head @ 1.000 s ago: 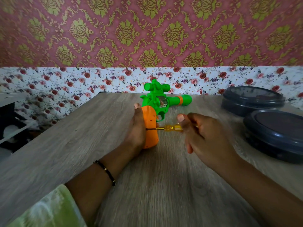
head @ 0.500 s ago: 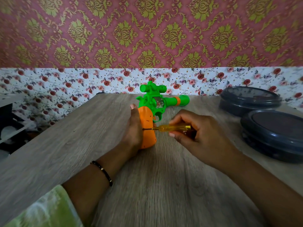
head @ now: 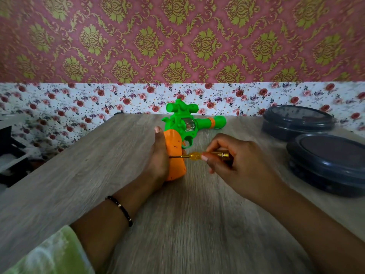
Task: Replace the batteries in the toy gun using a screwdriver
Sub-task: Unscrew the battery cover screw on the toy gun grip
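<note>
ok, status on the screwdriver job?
Left hand steadies toy gun by its orange grip. Right hand pinches screwdriver, tip at the grip. Nothing in the way.

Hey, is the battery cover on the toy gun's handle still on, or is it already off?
Still on, it seems. The gun's orange handle looks closed, no batteries showing, and the screwdriver tip is against it, held by the right hand.

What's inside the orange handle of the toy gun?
That can't be seen: the orange handle is closed. The left hand holds it while the screwdriver in the right hand pokes its side. Any batteries are hidden.
</note>
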The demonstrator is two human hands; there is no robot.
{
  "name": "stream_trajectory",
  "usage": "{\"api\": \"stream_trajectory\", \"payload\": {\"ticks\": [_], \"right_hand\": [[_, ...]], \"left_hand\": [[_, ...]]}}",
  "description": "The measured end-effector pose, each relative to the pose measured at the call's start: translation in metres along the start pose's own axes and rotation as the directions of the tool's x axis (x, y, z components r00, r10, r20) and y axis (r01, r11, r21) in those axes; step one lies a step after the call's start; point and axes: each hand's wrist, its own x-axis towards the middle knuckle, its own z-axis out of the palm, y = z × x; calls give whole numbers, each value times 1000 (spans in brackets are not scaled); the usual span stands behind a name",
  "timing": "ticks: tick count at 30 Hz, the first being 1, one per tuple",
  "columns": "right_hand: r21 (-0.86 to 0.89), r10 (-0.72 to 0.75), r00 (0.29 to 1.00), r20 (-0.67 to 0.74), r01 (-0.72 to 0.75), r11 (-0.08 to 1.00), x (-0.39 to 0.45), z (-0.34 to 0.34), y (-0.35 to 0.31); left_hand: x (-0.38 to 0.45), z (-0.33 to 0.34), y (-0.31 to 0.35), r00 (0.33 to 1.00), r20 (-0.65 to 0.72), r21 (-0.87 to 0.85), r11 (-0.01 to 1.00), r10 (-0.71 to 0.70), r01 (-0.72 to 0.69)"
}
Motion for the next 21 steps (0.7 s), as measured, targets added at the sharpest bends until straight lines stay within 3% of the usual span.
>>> {"api": "stream_trajectory", "payload": {"ticks": [6,10,12,21], "right_hand": [[197,38,999,-3,-37,980,-2,5,0],[-57,118,990,-83,-123,991,-2,8,5],[-94,124,989,-85,-132,987,-2,7,6],[298,161,987,-30,-145,944,3,4,8]], "left_hand": [[-1,-1,0,1000,8,21,1000,-6,5],[-1,-1,2,1000,4,-5,1000,-3,3],[-1,-1,1,1000,9,8,1000,-4,4],[-1,-1,3,1000,-17,16,1000,24,-24]]}}
